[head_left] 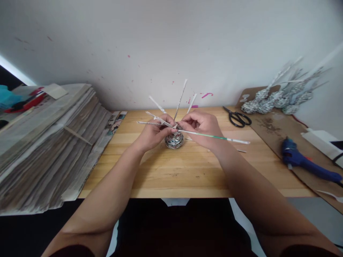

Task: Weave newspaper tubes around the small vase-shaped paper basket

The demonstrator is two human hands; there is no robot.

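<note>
A small round woven piece of rolled newspaper (174, 140) sits mid-table, with several thin paper sticks (181, 95) fanning up and out of it. My left hand (154, 132) is closed around the left side of the piece, fingers pinching the sticks near its top. My right hand (203, 126) is closed on a long rolled paper stick (217, 137) that runs out to the right, its inner end at the top of the woven piece. Both thumbs and fingertips meet just above the weave.
A tall stack of newspapers (44, 142) fills the left. Black scissors (237, 117) lie at the back right. A brown board (276, 128) carries a blue glue gun (305, 162) and several finished woven pieces (278, 98). The wooden table (187, 175) ends at a white wall.
</note>
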